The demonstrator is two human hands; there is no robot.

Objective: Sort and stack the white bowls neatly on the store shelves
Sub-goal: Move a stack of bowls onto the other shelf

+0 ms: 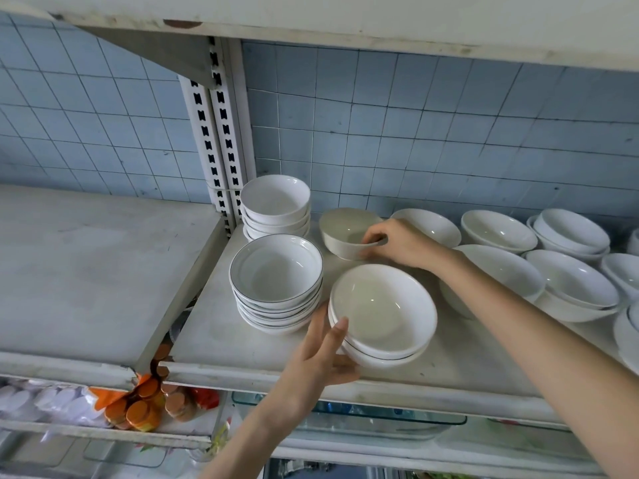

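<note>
A short stack of white bowls (382, 307) sits near the front of the white shelf (221, 337). My left hand (326, 347) holds this stack at its left side, thumb on the rim and fingers underneath. Behind it a single cream bowl (342, 229) tilts toward me, and my right hand (397, 242) pinches its right rim. To the left stand a stack of dark-rimmed bowls (276, 271) and, behind it, a stack of plain white bowls (275, 200).
More white bowls (498, 229) fill the shelf's right side in two rows, some nested (574, 281). A slotted upright post (221, 140) divides it from a bare shelf (86, 264) at left. Another shelf hangs close overhead. Packaged goods (145, 406) and glassware lie below.
</note>
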